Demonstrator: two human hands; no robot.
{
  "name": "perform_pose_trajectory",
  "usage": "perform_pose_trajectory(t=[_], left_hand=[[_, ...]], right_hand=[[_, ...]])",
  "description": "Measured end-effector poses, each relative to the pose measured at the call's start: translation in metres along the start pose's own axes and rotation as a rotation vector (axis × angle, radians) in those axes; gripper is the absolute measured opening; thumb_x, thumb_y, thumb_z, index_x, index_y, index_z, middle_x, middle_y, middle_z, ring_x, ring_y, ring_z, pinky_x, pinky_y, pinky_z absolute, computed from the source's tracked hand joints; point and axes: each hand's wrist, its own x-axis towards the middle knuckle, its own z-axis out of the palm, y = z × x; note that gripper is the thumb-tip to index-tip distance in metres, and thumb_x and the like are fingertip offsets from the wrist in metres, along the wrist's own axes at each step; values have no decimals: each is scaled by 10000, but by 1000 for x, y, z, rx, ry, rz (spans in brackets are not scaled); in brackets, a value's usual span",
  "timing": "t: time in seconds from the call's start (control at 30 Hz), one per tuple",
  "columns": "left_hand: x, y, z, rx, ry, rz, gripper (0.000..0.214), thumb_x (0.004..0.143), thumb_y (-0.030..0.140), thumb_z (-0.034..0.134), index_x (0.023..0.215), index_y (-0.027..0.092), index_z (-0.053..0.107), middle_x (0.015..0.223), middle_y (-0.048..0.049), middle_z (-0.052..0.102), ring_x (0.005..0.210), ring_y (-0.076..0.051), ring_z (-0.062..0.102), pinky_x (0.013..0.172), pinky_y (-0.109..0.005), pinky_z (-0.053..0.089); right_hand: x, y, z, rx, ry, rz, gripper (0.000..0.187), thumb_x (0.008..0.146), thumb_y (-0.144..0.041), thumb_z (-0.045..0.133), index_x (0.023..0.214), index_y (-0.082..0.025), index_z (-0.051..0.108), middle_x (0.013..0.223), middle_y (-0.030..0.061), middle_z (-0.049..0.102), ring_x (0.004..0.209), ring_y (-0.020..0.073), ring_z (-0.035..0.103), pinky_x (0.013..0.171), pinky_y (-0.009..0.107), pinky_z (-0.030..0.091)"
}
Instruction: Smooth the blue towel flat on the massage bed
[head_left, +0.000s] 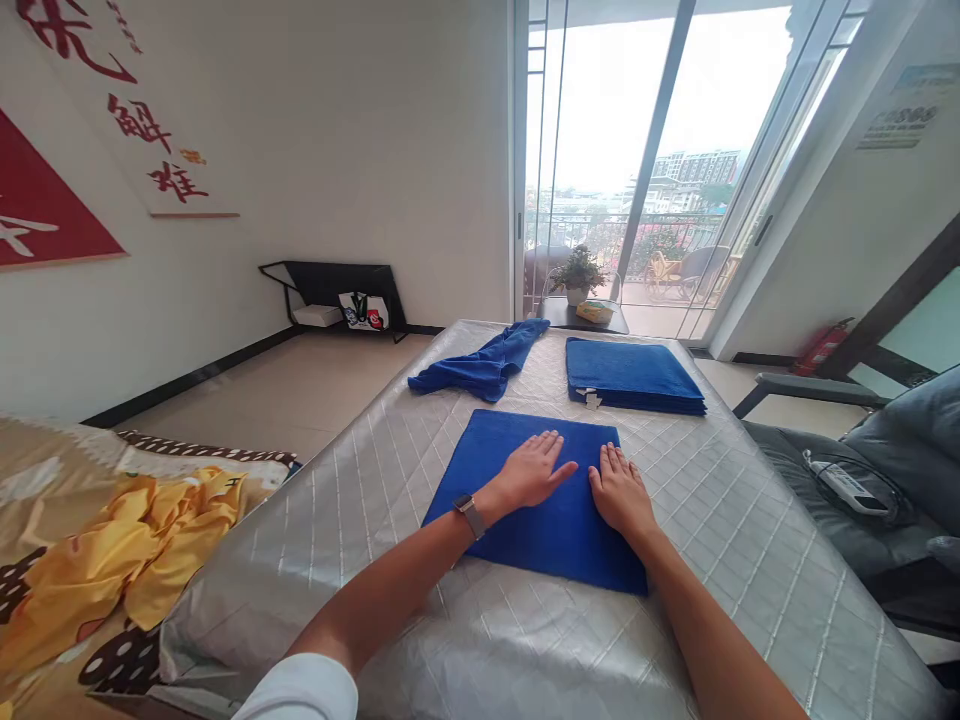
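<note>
A folded blue towel (525, 530) lies flat on the silver quilted mattress (390, 600) in front of me. My left hand (531, 472) rests palm down on its middle, fingers stretched out, a watch on the wrist. Beside it, my right hand (621, 490) also lies flat on the towel with fingers together and extended. Neither hand holds anything. Farther back sits a neat stack of folded blue towels (630, 375) on the right, and a crumpled blue towel (480, 365) on the left.
A yellow cloth (142, 540) lies on a patterned bed at the left. A grey chair with a remote (847, 485) stands at the right. Beyond the mattress are a small table with a potted plant (579, 275), glass balcony doors and a black shelf (337, 290).
</note>
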Motion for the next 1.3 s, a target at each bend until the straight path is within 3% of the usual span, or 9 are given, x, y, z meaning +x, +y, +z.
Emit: perform_pose_trajectory(t=[0.13, 0.23, 0.33, 0.5, 0.7, 0.87, 1.03, 1.17, 1.3], left_hand=[[21, 54, 22, -52, -30, 99, 750, 1024, 587, 81, 1532, 103, 347, 1590, -126, 335, 1498, -211, 234, 1228, -374, 177], [28, 59, 30, -63, -60, 44, 731, 1031, 551, 62, 1538, 95, 326, 1598, -128, 316, 1500, -209, 225, 1227, -375, 172], [17, 40, 27, -57, -77, 13, 717, 1029, 572, 101, 1555, 124, 295, 1611, -113, 282, 1507, -206, 200, 1231, -382, 153], [-29, -21, 3, -20, -151, -126, 815, 988, 683, 153, 1570, 121, 253, 1631, -113, 205, 1517, -228, 148, 1234, -400, 136], [-81, -81, -10, 62, -96, -356, 808, 993, 672, 146, 1570, 116, 248, 1627, -127, 218, 1509, -244, 185, 1229, -411, 156], [-86, -86, -8, 46, -74, -375, 826, 993, 668, 126, 1558, 81, 265, 1622, -147, 237, 1509, -246, 187, 1224, -408, 178], [-84, -84, -9, 17, -68, -373, 848, 989, 673, 105, 1551, 60, 267, 1621, -165, 232, 1510, -253, 187, 1226, -412, 165], [-84, -84, -9, 28, -65, -367, 841, 994, 663, 100, 1551, 54, 264, 1620, -167, 232, 1509, -249, 192, 1227, -412, 166], [-85, -82, -9, 57, -66, -378, 838, 999, 650, 100, 1548, 39, 269, 1617, -171, 239, 1508, -257, 196, 1231, -418, 158]], right_hand=[[-3, 2, 0, -4, 5, -37, 598, 1012, -304, 211, 1558, -70, 282, 1636, 127, 224, 1514, 228, 169, 1216, 402, 151], [-3, 2, 0, 14, 5, -27, 606, 1011, -305, 204, 1561, -57, 266, 1637, 129, 218, 1513, 227, 170, 1216, 400, 154], [-2, 0, -2, 43, -1, -4, 625, 1015, -339, 193, 1554, -31, 265, 1629, 142, 237, 1510, 226, 182, 1218, 401, 147], [-1, -3, -7, 83, -9, 16, 636, 1011, -348, 184, 1554, -27, 264, 1634, 124, 230, 1510, 228, 186, 1224, 401, 131], [0, -1, -5, 74, -24, 13, 636, 1013, -347, 173, 1557, -27, 253, 1635, 122, 228, 1509, 235, 185, 1222, 413, 143], [-1, 0, -5, 27, -9, 12, 624, 1019, -347, 180, 1562, -50, 253, 1636, 118, 231, 1509, 225, 187, 1222, 410, 139], [-15, 0, -23, -34, -66, -37, 624, 1023, -358, 185, 1559, -47, 262, 1636, 109, 226, 1510, 226, 186, 1222, 407, 157], [-50, -2, -35, -75, -129, -104, 615, 1009, -366, 235, 1551, -85, 314, 1624, 100, 251, 1502, 223, 218, 1223, 418, 172], [-95, -6, -28, -51, -121, -102, 664, 1001, -472, 249, 1556, -113, 311, 1623, 78, 226, 1506, 218, 203, 1229, 433, 172]])
